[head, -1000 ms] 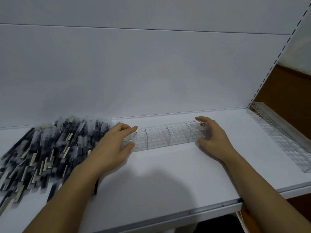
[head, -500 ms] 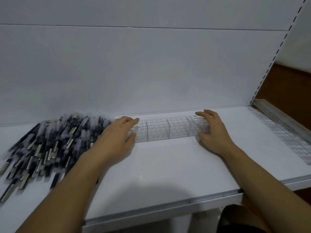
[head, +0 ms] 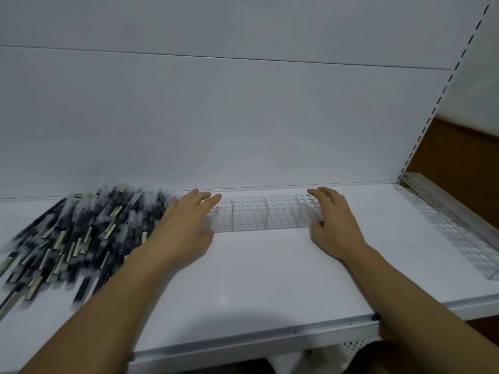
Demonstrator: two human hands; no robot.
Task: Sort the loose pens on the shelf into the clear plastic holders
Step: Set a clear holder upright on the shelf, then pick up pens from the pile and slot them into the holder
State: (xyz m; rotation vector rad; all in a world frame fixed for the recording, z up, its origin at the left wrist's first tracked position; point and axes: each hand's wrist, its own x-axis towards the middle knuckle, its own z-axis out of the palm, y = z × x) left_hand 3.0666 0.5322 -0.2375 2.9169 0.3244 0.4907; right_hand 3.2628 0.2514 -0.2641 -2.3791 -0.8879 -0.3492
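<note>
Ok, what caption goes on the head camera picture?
Left hand and right hand rest on the clear holder beside the pen pile.

Pens [head: 81, 233]: smeared with blur, so I can't pick out single ones; the pile runs off the left edge.
Holder [head: 264, 214]: left end hidden under the left hand [head: 186, 225], right end under the right hand [head: 334, 225].
Side holder [head: 453, 230]: near end cut by the right edge.
Forearms [head: 108, 319]: cut off at the bottom.
Dark shape [head: 378, 357]: bottom right, mostly cut off, can't tell what.
</note>
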